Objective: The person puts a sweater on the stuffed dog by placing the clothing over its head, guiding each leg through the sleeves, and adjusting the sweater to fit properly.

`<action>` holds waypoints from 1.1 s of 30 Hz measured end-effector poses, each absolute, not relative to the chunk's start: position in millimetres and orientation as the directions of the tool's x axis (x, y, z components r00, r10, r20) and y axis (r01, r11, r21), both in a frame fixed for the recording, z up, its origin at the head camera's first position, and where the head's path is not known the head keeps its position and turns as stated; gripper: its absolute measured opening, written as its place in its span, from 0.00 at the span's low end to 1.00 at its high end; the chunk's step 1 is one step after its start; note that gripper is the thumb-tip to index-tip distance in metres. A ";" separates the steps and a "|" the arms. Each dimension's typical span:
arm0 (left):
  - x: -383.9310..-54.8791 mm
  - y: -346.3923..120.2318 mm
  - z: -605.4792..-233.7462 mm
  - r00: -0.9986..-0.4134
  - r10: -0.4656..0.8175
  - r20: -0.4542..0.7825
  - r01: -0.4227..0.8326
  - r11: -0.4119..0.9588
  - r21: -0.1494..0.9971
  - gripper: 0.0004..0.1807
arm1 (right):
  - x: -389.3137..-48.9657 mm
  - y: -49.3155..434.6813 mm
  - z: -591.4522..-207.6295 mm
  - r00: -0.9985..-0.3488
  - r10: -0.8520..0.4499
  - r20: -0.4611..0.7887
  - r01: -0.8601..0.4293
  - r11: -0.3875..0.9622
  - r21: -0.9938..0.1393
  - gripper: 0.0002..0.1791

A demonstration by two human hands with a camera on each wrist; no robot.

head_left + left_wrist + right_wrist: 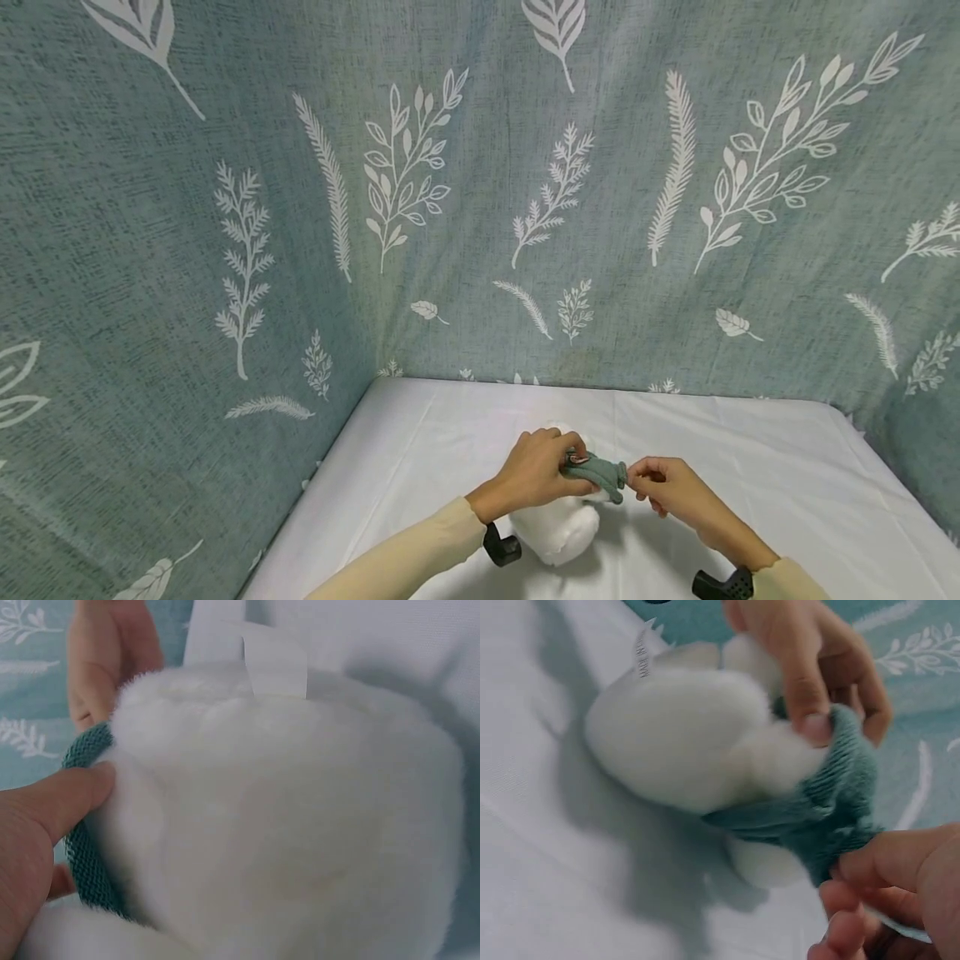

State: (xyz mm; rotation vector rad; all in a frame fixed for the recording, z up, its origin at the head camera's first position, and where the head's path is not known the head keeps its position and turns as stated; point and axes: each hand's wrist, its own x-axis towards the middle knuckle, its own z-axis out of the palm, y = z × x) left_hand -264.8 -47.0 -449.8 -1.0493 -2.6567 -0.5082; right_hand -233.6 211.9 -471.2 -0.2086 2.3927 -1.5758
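Note:
A white plush toy [557, 533] lies tilted over the white surface, with a small green knitted garment [603, 473] partly on it. My left hand [534, 468] grips the toy through the garment; in the left wrist view its thumb [82, 791] presses the garment's edge against the fur. The fingers of my right hand [678, 493] pinch the garment's far end, as the right wrist view shows at the green knit [844, 802]. A white fabric tag [277, 664] sticks out from the toy's body. The toy's face is hidden.
A white cloth [435, 433] covers the flat surface under the toy. Green fabric walls [480, 208] with white leaf prints rise behind it and at the left. Black wrist cameras [501, 546] are strapped to both wrists.

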 end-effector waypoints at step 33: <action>-257.9 -40.6 -453.3 -0.687 0.645 0.333 0.700 0.711 0.066 0.10 | -248.6 207.4 -484.7 -0.894 -0.446 0.039 -0.159 0.234 -0.959 0.26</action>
